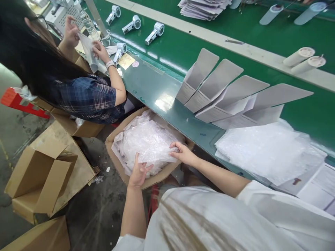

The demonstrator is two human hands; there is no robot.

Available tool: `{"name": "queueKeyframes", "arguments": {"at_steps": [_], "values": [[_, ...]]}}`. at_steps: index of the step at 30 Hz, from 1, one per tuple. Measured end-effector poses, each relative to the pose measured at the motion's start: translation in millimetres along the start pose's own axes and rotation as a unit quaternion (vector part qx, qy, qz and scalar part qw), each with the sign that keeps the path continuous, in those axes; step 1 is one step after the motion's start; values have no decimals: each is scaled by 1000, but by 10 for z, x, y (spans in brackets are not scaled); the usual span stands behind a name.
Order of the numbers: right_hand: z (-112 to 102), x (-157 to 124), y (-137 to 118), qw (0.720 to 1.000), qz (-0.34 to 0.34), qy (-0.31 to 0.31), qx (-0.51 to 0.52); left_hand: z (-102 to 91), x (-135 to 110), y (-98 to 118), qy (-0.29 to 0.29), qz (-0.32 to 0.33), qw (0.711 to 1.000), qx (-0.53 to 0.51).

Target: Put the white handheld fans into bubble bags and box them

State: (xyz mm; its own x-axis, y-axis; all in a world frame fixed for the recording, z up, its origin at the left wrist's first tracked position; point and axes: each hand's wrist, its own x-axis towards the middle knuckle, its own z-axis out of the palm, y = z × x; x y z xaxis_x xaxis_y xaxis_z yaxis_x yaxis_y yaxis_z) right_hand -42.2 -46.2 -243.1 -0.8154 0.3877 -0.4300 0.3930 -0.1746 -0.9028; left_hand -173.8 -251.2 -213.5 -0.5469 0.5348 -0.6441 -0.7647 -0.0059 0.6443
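Below the edge of a long green worktop point(162, 87), an open brown cardboard box point(111, 146) is filled with a loose heap of clear bubble wrap point(142, 134). A clear bubble-wrap sheet point(157, 157) is held just above this heap, inside the box's rim, by two bare hands. The right hand point(183, 153) is placed at the sheet's far side, with its fingers point(174, 148) curled closed and gripping the wrap. The left hand point(140, 170) is set at the near side, with its fingers spread and the thumb raised against the sheet; whether the wrap is pinched there cannot be told.

On the worktop, just beyond the hands, four folded white card inserts point(225, 94) are stood on edge in a tilted row. A flat pile of clear bubble-wrap sheets point(259, 150) is laid beside them, partly over printed white papers point(316, 184). Further along, small white hair dryers point(154, 33) are set out near a co-worker in a blue plaid shirt point(89, 99), by whom a white sheet point(87, 52) is held in both hands. A brown cardboard carton point(39, 177) is left open on the concrete floor point(102, 216).
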Motion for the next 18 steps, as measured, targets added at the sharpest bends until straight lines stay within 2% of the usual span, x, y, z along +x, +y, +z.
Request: {"name": "queueKeyframes", "arguments": {"at_steps": [2, 5, 7, 8, 10, 12, 13, 14, 15, 17, 18], "values": [[9, -154, 13, 996, -38, 10, -77, 93, 20, -62, 54, -7, 998, 15], [-69, -408, 23, 979, -77, -62, -177, 174, 111, -249, 180, 2, 982, 48], [-188, -518, -2, 968, -69, -75, -229, 196, 145, -353, 197, 28, 975, 98], [-251, -539, -27, 965, -65, -57, -247, 217, 140, -389, 174, 44, 974, 140], [-343, -515, -95, 963, -69, -21, -259, 302, 84, -433, 64, 61, 969, 231], [-363, -429, -156, 968, -70, -55, -234, 432, 7, -464, -61, 67, 950, 298], [-347, -380, -171, 973, -58, -77, -212, 495, -19, -482, -96, 75, 939, 321], [-322, -336, -170, 978, -37, -79, -189, 547, -25, -503, -102, 85, 930, 342], [-295, -300, -154, 984, -10, -53, -167, 579, -2, -526, -80, 96, 925, 359], [-255, -260, -87, 987, 44, 65, -140, 577, 151, -568, -31, 88, 922, 377], [-252, -254, -46, 980, 59, 132, -135, 547, 285, -576, -28, 65, 923, 378]]}}
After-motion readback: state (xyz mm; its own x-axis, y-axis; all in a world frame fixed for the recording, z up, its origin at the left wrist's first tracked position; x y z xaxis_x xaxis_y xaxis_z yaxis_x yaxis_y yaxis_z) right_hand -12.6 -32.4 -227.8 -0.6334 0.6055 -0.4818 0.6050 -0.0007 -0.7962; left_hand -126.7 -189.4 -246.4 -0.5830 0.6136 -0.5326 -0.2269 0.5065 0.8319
